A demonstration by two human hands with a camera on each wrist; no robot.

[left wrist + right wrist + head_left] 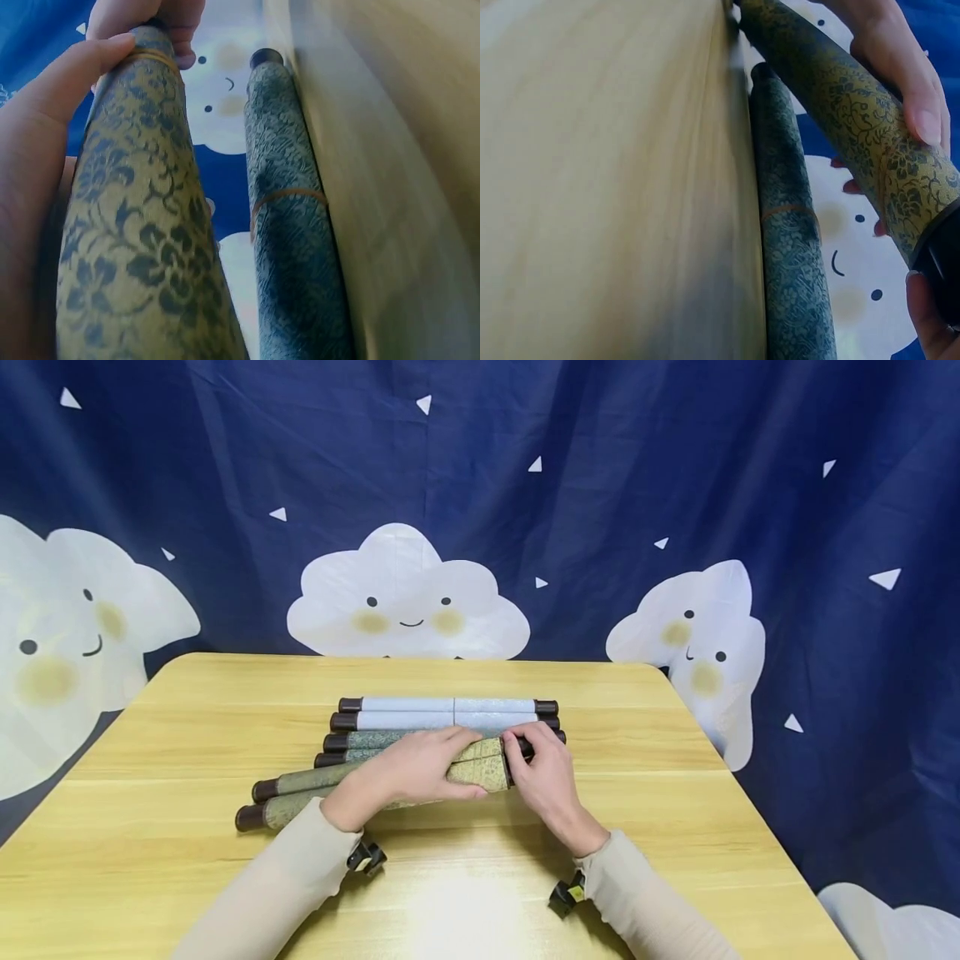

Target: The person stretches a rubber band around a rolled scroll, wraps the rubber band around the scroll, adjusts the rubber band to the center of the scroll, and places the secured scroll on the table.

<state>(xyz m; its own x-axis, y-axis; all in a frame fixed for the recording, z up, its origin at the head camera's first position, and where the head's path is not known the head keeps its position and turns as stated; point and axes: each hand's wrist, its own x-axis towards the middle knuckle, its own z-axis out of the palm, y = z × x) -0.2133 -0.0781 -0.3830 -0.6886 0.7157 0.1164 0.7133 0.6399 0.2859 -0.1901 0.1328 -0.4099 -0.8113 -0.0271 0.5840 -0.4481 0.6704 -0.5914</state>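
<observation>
My left hand (420, 767) lies across the yellow-patterned scrolls, its fingers and thumb curled round the nearest yellow scroll (480, 772). This scroll's right end is raised off the table. At that end, my right hand (546, 777) pinches the dark end cap with thumb and fingers. In the left wrist view a rubber band circles the yellow scroll (142, 225) near the cap. A second yellow scroll (311, 778) shows beside it at the left; its right part is hidden by the hand. Just behind lie two green scrolls (375, 740), partly covered by my hands.
Two pale blue-white scrolls (408, 704) lie side by side at the back of the row. The wooden table (180, 727) has its far edge close to a dark blue curtain (570, 410) printed with clouds. A rubber band rings the green scroll (791, 292).
</observation>
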